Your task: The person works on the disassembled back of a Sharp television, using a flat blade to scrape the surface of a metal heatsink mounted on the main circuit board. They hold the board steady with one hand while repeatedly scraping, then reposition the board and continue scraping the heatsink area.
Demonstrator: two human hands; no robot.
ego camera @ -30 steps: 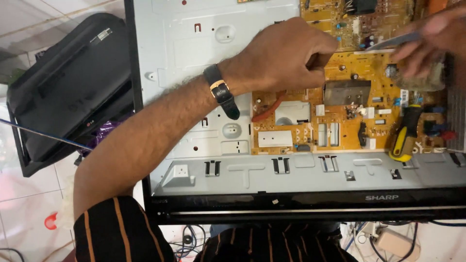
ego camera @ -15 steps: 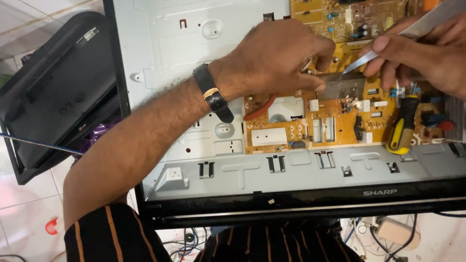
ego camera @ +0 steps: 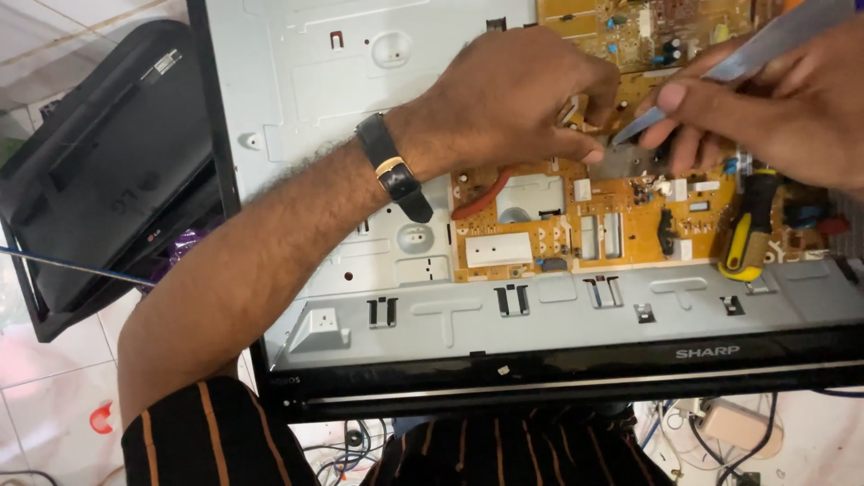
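An opened flat-screen television lies face down with its grey metal back panel (ego camera: 558,315) and an orange circuit board (ego camera: 621,225) exposed. My left hand (ego camera: 513,99), with a black wristwatch (ego camera: 391,175), rests on the board, its fingers curled down against the board near its upper middle. What it pinches is hidden. My right hand (ego camera: 774,117) comes in from the upper right, holding metal tweezers (ego camera: 720,76) whose tip meets the board beside my left fingertips.
A yellow-and-black handled screwdriver (ego camera: 747,225) lies on the board's right side. A second black monitor (ego camera: 99,171) lies on the tiled floor to the left. Cables and a small adapter (ego camera: 720,423) lie below the television's black front edge (ego camera: 576,369).
Both hands have come closer together over the board. The tweezers' tip has dropped to the spot beside my left fingers. The view has shifted slightly to the right.
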